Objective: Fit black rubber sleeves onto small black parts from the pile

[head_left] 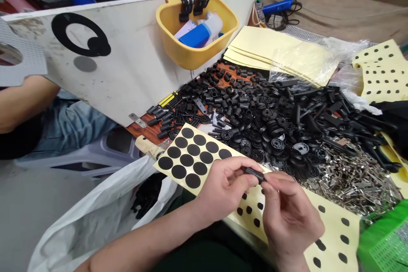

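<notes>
Between my two hands is a small black ribbed plastic cylinder (254, 174). The fingers of my left hand (225, 185) pinch its left end. My right hand (288, 212) has thumb and forefinger closed at its other end; whether a smaller piece is between those fingertips is hidden. Below the hands lies a pale yellow sheet of small black stickers (331, 229), partly covered by my right hand. Left of it is a sheet of large round black stickers (186, 160), its right part behind my left hand.
Beyond the sheets spread piles of black plastic parts (255, 114) and small metal pieces (360, 178). A yellow bin (172, 46) hangs on a white partition (134, 51). A green basket (385, 238) stands right; a white sack (79, 216) is open at left. Another person's arm (25, 97) shows beyond the partition.
</notes>
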